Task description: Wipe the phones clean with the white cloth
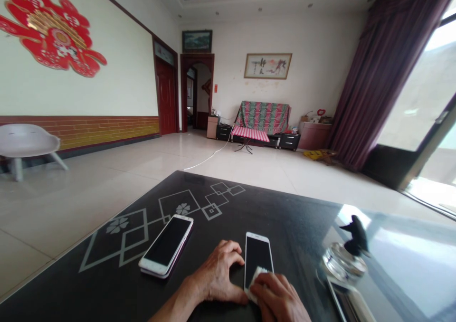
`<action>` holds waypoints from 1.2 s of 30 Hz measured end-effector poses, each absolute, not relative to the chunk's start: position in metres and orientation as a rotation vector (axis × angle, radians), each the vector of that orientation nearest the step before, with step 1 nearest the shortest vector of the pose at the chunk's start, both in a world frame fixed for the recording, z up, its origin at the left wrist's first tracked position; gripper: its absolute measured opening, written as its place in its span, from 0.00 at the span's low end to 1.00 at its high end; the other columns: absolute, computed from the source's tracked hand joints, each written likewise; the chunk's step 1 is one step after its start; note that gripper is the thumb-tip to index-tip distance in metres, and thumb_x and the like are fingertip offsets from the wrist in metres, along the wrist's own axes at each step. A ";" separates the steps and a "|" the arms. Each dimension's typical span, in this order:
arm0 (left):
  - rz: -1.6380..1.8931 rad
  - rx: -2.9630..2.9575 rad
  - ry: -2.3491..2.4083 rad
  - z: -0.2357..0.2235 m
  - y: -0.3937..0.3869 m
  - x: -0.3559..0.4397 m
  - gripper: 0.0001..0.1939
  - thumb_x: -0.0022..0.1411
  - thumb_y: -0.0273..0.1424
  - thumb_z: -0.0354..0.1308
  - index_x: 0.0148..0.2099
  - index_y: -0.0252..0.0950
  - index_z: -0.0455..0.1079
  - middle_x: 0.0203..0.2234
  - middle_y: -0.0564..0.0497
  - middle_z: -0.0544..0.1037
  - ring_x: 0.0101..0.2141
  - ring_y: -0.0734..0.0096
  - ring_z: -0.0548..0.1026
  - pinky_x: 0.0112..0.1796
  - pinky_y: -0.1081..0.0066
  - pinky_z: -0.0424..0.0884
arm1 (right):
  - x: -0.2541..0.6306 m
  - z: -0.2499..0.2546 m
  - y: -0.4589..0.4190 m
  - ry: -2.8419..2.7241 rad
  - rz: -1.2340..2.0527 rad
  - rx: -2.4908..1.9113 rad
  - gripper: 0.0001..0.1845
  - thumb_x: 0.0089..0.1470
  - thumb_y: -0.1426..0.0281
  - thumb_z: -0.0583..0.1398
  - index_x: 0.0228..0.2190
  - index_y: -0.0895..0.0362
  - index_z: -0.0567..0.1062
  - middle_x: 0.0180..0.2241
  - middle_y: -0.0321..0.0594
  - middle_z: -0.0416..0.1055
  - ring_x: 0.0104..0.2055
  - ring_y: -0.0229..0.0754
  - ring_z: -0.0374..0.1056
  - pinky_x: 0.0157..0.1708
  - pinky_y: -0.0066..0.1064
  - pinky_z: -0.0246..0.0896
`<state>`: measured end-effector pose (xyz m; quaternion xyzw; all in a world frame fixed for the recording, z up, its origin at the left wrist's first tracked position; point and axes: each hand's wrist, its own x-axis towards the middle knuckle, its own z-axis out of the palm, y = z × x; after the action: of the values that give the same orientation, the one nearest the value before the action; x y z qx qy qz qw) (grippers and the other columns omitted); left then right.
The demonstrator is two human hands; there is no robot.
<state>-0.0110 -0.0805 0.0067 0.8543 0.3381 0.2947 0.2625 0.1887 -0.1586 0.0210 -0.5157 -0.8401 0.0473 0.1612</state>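
Observation:
Two white phones lie face up on a black glass table [285, 217]. My left hand [217, 274] rests on the table with its fingers curled against the left edge of the nearer phone [258, 255]. My right hand [280, 298] presses a small white cloth [257, 278] onto the lower end of that phone's dark screen, fingers closed over the cloth. The other phone [167, 246] lies apart, to the left of my left hand, touched by nothing.
A glass ashtray with a dark figure on it [345, 260] stands at the right, with another flat device [347, 303] just below it. A white chair [26, 144] stands by the left wall; a covered sofa [261, 120] stands at the far wall.

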 end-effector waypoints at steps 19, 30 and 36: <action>0.764 2.270 0.950 0.013 -0.082 -0.011 0.30 0.32 0.42 0.73 0.40 0.38 0.71 0.45 0.49 0.69 0.46 0.57 0.66 0.47 0.62 0.67 | 0.165 0.032 -0.060 -2.105 -0.058 -1.777 0.15 0.60 0.70 0.50 0.34 0.51 0.76 0.39 0.39 0.71 0.40 0.42 0.64 0.38 0.32 0.53; 0.794 2.222 0.988 0.012 -0.082 -0.010 0.30 0.30 0.39 0.74 0.38 0.36 0.69 0.43 0.49 0.69 0.44 0.58 0.65 0.45 0.62 0.68 | 0.163 0.032 -0.092 -2.223 -0.043 -1.581 0.14 0.60 0.73 0.50 0.31 0.52 0.74 0.40 0.37 0.70 0.40 0.42 0.63 0.39 0.33 0.53; 0.796 2.179 1.021 0.013 -0.084 -0.008 0.28 0.29 0.38 0.74 0.34 0.37 0.67 0.41 0.50 0.69 0.43 0.59 0.66 0.44 0.64 0.68 | 0.164 0.032 -0.118 -2.246 0.072 -1.511 0.11 0.57 0.76 0.52 0.34 0.51 0.73 0.40 0.36 0.70 0.41 0.42 0.63 0.40 0.33 0.55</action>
<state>-0.0083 -0.0836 0.0126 0.8204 0.3844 0.2997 0.2989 0.1642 -0.1181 0.0320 -0.5450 -0.8100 0.0261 0.2150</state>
